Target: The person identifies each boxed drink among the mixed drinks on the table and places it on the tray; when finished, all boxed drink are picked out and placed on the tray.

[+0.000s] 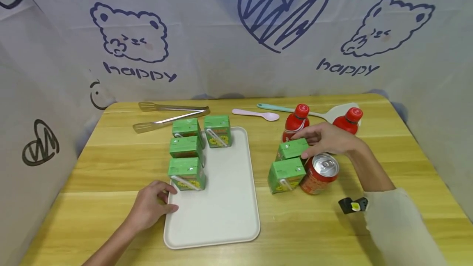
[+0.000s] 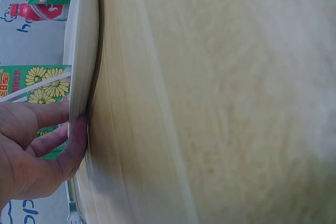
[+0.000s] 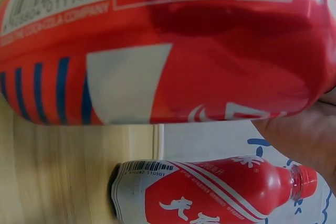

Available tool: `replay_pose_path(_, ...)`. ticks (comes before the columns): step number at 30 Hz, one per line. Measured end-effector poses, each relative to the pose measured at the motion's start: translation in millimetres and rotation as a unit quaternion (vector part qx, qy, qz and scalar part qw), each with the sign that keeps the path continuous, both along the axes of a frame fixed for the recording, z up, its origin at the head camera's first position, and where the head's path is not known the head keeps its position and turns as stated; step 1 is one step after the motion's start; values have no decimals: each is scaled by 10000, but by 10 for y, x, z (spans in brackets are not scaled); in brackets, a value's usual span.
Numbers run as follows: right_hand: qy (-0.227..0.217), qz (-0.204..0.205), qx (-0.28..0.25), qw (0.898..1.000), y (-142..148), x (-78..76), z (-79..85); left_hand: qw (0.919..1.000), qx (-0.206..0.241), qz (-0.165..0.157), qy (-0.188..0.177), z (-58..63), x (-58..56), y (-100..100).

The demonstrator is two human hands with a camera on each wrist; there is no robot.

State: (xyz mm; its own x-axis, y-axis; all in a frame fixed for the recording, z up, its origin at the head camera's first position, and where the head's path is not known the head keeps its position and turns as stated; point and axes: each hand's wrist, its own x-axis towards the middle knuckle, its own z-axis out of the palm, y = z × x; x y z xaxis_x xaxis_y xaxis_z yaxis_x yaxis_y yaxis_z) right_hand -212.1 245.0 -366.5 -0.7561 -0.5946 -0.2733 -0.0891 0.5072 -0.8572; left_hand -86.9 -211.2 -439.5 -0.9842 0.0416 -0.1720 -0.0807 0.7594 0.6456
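Note:
My left hand [image 1: 151, 204] pinches the left rim of a white tray [image 1: 225, 208]; the left wrist view shows fingers [image 2: 76, 142] against the rim's outer side. Several green drink cartons with straws stand at the tray's left and far side, the closest carton [image 1: 186, 173] beside that hand. To the right, my right hand [image 1: 329, 138] grips the rear carton [image 1: 293, 149] from above, thumb near its right corner and other fingers behind. Another carton [image 1: 287, 175] stands in front of it. A red soda can [image 1: 320, 173] is under the hand; in the right wrist view it hides the fingertips.
Behind the right hand stand two red bottles, one left [image 1: 297, 122] and one right [image 1: 348, 121]. Metal tongs [image 1: 173, 114], a pink spoon [image 1: 256, 114] and a spatula [image 1: 336, 113] with a teal handle lie along the table's far side. A printed cloth hangs behind.

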Motion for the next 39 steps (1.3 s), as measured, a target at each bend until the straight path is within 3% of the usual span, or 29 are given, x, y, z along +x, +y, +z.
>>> replay_pose_path(4,-97,-25,20,9999,1,-14,-4,10000,-8,3,-19,6,1,3)
replay_pose_path(13,294,-174,-78,9994,28,13,-46,10000,-26,39,-45,11,0,2)
replay_pose_path(22,161,-82,-269,9995,47,-19,-90,9999,-49,58,-64,11,3,4)
replay_pose_path(39,611,-331,53,9976,19,34,-84,9999,6,83,-69,20,3,6)
